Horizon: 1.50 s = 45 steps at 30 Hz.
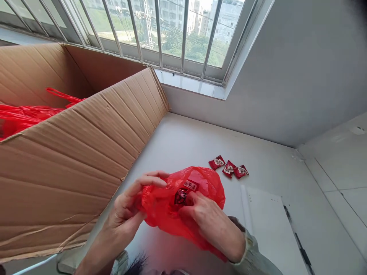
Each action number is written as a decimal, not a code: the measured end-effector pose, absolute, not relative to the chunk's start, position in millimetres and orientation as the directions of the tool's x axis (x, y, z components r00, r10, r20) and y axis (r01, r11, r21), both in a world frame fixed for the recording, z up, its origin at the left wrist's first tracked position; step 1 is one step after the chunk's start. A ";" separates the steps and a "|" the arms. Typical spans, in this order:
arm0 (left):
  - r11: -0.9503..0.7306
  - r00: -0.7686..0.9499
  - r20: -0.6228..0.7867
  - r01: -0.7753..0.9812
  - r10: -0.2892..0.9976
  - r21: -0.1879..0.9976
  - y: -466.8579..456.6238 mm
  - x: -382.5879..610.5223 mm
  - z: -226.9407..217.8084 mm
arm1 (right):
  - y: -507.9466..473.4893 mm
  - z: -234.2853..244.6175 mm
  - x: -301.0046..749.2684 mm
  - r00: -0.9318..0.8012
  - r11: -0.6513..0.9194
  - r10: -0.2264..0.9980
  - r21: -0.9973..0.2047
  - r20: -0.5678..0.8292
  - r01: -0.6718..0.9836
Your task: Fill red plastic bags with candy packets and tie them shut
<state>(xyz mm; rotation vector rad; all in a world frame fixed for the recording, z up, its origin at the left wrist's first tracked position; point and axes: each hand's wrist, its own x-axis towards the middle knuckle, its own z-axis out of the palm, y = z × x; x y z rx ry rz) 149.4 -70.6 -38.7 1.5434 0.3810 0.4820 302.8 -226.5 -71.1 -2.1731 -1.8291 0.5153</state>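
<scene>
A thin red plastic bag [208, 187] lies opened out on the white surface in front of me. My left hand [126, 214] grips the gathered left edge of the bag between thumb and fingers. Inside the bag's mouth is my right hand [205, 217], its fingers curled and partly hidden by the red film. Its fingertips press against a shiny dark red wrapped packet [180, 196]. Just above that rests a flat red packet [190, 185] with pale lettering. Three small dark red packets [228, 169] with white print lie on the surface beyond the bag.
At left stands a large open cardboard box [86, 160], with more red plastic bags [34, 114] inside. Behind are a barred window [172, 34] and a grey wall [286, 76]. A flat white panel [272, 225] lies at right on the white tabletop [183, 133].
</scene>
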 end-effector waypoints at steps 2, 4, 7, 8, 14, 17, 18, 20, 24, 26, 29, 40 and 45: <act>-0.067 0.867 0.104 -0.081 0.488 0.994 -71.2 150.3 -36.1 | -235.9 -65.5 303.2 0.046 -0.125 0.980 -0.424 -0.191 0.897; -0.116 0.870 0.127 -0.081 0.476 0.990 -70.4 151.4 -33.8 | -244.8 -61.0 302.2 -0.017 -0.107 0.962 -0.434 -0.272 0.894; -0.279 0.882 0.180 -0.058 0.435 0.958 -68.7 151.1 -30.8 | -252.7 -56.3 299.8 0.004 -0.166 0.939 -0.444 -0.343 0.881; -0.340 0.893 0.193 -0.048 0.406 0.939 -68.5 150.1 -29.9 | -252.9 -55.6 299.5 0.034 -0.193 0.939 -0.443 -0.344 0.876; -0.481 0.955 0.159 -0.020 0.250 0.877 -72.5 139.9 -27.5 | -226.1 -72.6 302.7 0.389 -0.416 0.909 -0.397 -0.151 0.818; -0.463 0.960 0.138 -0.009 0.245 0.886 -74.1 139.6 -29.2 | -209.5 -86.3 302.0 0.424 -0.410 0.903 -0.438 -0.070 0.800; -0.464 0.959 0.142 -0.012 0.246 0.886 -74.0 140.4 -29.7 | -206.7 -88.6 301.8 0.409 -0.392 0.910 -0.449 -0.064 0.803; -0.473 0.953 0.165 -0.027 0.253 0.880 -73.4 142.5 -30.1 | -206.3 -87.8 303.4 0.415 -0.400 0.907 -0.436 -0.066 0.806; -0.433 0.941 0.184 -0.045 0.285 0.900 -73.7 145.6 -29.4 | -220.2 -67.9 315.2 0.555 -0.571 0.820 -0.252 -0.138 0.781; -0.367 0.939 0.164 -0.044 0.302 0.929 -75.6 146.5 -29.2 | -228.9 -56.5 321.9 0.583 -0.617 0.784 -0.155 -0.216 0.772; -0.286 0.938 0.139 -0.046 0.316 0.957 -78.5 147.4 -29.8 | -239.9 -47.3 327.6 0.486 -0.548 0.826 -0.209 -0.285 0.810; -0.294 0.931 0.139 -0.036 0.337 0.955 -79.4 147.1 -26.5 | -225.6 -63.5 307.9 0.363 -0.420 0.907 -0.394 -0.213 0.818; -0.312 0.923 0.140 -0.023 0.358 0.950 -79.0 148.1 -25.2 | -212.2 -82.4 299.0 0.398 -0.434 0.901 -0.347 -0.174 0.832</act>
